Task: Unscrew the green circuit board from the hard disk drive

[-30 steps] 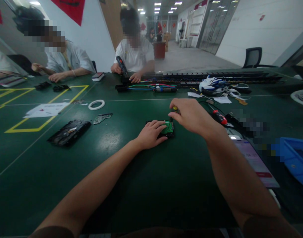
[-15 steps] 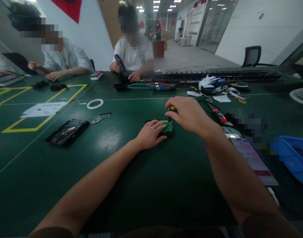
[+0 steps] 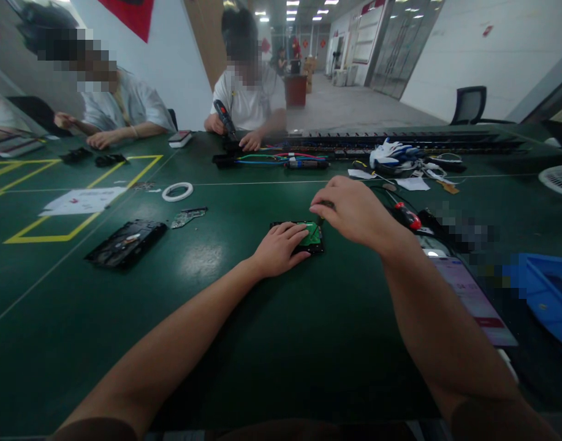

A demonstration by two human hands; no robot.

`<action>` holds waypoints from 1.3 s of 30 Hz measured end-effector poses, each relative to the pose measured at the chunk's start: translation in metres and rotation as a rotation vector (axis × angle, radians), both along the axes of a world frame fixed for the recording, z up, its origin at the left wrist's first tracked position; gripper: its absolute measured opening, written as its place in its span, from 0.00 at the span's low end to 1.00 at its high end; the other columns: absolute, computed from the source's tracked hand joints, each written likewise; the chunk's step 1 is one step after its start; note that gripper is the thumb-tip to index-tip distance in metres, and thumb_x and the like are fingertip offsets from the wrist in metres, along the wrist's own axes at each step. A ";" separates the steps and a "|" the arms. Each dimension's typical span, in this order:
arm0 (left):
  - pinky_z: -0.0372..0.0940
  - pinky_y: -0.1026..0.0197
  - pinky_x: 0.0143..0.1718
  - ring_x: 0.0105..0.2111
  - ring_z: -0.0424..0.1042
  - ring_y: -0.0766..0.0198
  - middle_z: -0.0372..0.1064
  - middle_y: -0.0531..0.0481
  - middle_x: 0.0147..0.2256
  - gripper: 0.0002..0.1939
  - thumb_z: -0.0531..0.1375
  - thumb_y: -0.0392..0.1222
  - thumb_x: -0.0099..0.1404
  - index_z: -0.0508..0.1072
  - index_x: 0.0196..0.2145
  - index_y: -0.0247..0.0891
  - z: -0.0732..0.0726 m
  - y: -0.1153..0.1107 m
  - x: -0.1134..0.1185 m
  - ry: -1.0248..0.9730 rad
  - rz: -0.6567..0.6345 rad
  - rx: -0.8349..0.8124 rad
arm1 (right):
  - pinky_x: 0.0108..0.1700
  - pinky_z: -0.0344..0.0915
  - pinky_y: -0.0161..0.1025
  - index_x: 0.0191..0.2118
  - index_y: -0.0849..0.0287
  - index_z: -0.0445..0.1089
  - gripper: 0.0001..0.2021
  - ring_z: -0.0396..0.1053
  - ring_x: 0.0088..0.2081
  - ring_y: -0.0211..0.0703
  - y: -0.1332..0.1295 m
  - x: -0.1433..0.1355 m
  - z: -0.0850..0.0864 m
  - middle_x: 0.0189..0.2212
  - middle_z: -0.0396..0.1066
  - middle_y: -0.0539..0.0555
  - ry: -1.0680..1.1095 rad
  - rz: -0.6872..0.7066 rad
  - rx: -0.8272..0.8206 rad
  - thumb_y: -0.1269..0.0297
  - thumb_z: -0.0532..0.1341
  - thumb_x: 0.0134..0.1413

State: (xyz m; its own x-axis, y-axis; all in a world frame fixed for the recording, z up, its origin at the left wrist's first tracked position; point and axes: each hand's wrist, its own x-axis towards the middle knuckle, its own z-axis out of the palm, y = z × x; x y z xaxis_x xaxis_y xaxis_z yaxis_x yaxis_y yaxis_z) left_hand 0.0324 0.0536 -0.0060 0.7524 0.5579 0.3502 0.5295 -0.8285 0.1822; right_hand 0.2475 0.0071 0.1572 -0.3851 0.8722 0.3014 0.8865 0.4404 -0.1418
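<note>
Head view: left hand (image 3: 281,250) is lying unclenched, fingers extended, across a small black rectangular case (image 3: 315,249), which is sitting on the green table (image 3: 285,343) and showing a bright green board (image 3: 309,238); right hand (image 3: 347,208) is pinching a dark-handled screwdriver (image 3: 326,203), shaft slanting boardward.

Left hand (image 3: 281,248) lies flat on black-framed green board (image 3: 311,240). Right hand (image 3: 352,211) pinches screwdriver (image 3: 326,204), pointing down at board, just right of left fingers (image 3: 293,233). Left of left fingers on tabletop (image 3: 271,343): black casing (image 3: 125,244), loose circuit board (image 3: 189,218), white ring (image 3: 177,192). Right of right fingers: red-black handle (image 3: 407,215), phone (image 3: 476,297), blue bin (image 3: 550,297). Beyond fingers: gloves (image 3: 391,154), co-worker (image 3: 248,98).
</note>
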 end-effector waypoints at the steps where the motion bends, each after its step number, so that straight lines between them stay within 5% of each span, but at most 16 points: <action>1: 0.61 0.35 0.68 0.69 0.63 0.40 0.65 0.41 0.70 0.31 0.60 0.58 0.77 0.67 0.71 0.42 0.000 0.000 0.000 -0.001 0.000 -0.004 | 0.52 0.66 0.49 0.44 0.59 0.84 0.11 0.75 0.48 0.55 0.001 0.000 -0.001 0.44 0.81 0.61 -0.015 0.003 -0.007 0.64 0.62 0.71; 7: 0.60 0.34 0.68 0.69 0.63 0.40 0.65 0.41 0.70 0.31 0.60 0.58 0.78 0.67 0.71 0.42 0.001 -0.001 0.000 0.006 0.008 -0.006 | 0.56 0.66 0.50 0.54 0.59 0.79 0.14 0.74 0.52 0.56 0.001 -0.003 -0.002 0.51 0.79 0.62 0.084 -0.012 0.040 0.71 0.67 0.64; 11: 0.60 0.34 0.69 0.69 0.62 0.39 0.65 0.39 0.71 0.32 0.60 0.58 0.78 0.66 0.71 0.40 0.001 -0.001 0.000 0.010 0.010 -0.008 | 0.55 0.68 0.51 0.48 0.60 0.80 0.11 0.74 0.49 0.57 0.000 -0.002 0.000 0.49 0.77 0.63 0.132 -0.032 0.048 0.67 0.72 0.60; 20: 0.60 0.37 0.69 0.69 0.62 0.41 0.65 0.41 0.70 0.30 0.59 0.58 0.78 0.67 0.71 0.42 0.002 -0.002 0.000 0.025 0.015 0.002 | 0.53 0.66 0.48 0.52 0.61 0.80 0.12 0.75 0.48 0.56 0.001 0.003 -0.001 0.47 0.79 0.63 0.040 -0.033 0.033 0.69 0.66 0.65; 28: 0.60 0.36 0.69 0.69 0.62 0.41 0.65 0.40 0.71 0.31 0.58 0.58 0.79 0.66 0.71 0.41 0.001 -0.001 0.000 0.015 0.005 0.010 | 0.50 0.65 0.46 0.45 0.59 0.80 0.10 0.76 0.46 0.53 0.001 -0.002 0.000 0.45 0.82 0.60 0.016 0.000 0.001 0.64 0.60 0.72; 36: 0.61 0.35 0.69 0.68 0.64 0.41 0.66 0.38 0.69 0.31 0.58 0.58 0.79 0.67 0.71 0.39 0.000 -0.001 -0.001 0.003 -0.004 0.028 | 0.58 0.68 0.52 0.57 0.61 0.76 0.16 0.76 0.55 0.59 0.001 0.001 -0.004 0.55 0.79 0.64 0.086 -0.027 0.016 0.73 0.63 0.65; 39: 0.62 0.36 0.68 0.68 0.65 0.41 0.67 0.38 0.67 0.30 0.58 0.58 0.79 0.67 0.70 0.40 0.001 -0.002 -0.001 0.001 -0.002 0.028 | 0.57 0.69 0.53 0.54 0.60 0.77 0.15 0.75 0.52 0.59 -0.001 0.002 -0.001 0.53 0.78 0.64 0.119 -0.050 0.039 0.72 0.66 0.62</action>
State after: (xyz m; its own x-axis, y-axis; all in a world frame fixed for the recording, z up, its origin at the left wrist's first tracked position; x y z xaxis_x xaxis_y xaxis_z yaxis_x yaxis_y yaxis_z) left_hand 0.0315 0.0518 -0.0051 0.7536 0.5467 0.3648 0.5284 -0.8341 0.1583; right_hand 0.2496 0.0065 0.1560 -0.3008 0.8761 0.3768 0.8854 0.4033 -0.2310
